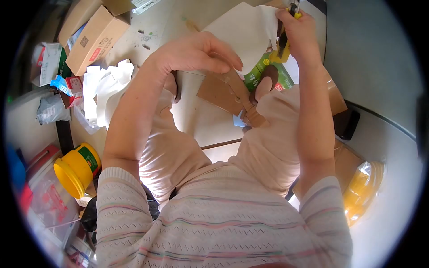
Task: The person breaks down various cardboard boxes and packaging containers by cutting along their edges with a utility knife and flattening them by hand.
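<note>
My left hand (201,53) is over the top edge of a folded piece of brown cardboard (222,91), thumb and fingers apart; whether the fingertips touch it is unclear. The cardboard's lower end lies by my right knee. In my right hand (300,38) is a yellow-and-black tool (282,44), seemingly a cutter, pointing down; its tip is hard to make out. Beneath it lies a green printed sheet (282,77), partly under my foot. A large pale sheet (246,31) spreads between and beyond my hands.
An open cardboard box (96,42) stands at upper left, with white papers (109,87) below it. Farther left are small cartons, a grey plastic bag (52,109) and a yellow bucket (71,172). A wrapped yellow package (363,192) sits at right beside more cardboard (346,163).
</note>
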A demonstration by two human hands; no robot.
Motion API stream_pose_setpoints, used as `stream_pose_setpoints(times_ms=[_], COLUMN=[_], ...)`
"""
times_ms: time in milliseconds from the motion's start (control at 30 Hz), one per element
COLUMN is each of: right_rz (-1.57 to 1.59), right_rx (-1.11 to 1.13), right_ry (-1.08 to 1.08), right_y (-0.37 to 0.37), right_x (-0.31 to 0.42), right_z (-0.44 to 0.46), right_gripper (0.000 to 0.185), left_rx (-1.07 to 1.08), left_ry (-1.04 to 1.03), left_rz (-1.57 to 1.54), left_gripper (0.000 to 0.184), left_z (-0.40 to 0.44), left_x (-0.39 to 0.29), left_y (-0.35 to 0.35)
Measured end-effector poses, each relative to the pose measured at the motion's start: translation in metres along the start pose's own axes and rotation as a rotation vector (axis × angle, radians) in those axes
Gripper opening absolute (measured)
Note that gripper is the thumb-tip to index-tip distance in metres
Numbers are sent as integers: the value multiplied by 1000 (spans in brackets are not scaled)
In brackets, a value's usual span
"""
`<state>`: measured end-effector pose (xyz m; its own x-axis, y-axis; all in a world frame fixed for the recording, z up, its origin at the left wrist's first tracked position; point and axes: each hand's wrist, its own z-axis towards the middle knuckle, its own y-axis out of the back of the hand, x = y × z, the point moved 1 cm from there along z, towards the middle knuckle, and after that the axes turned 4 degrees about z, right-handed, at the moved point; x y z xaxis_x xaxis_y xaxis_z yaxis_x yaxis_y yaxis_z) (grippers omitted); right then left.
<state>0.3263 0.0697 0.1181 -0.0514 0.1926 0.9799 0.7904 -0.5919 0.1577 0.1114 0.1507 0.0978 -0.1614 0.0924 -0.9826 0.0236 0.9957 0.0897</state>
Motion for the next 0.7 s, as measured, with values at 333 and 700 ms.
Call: stream_pose_setpoints(times_ms=[333,700], right_rz=[-74,318], right_rx=[164,291], right_ry=[-167,-318], right_y=[-32,-36], right_x=[18,0], right_z=[-28,-24], right_gripper=[20,13], left_rx=[-135,-403], left_ry=[240,241], left_rz=[185,348], left_gripper=[37,13], left_z=[21,30], left_x=[-6,11], left_y=[-19,-26])
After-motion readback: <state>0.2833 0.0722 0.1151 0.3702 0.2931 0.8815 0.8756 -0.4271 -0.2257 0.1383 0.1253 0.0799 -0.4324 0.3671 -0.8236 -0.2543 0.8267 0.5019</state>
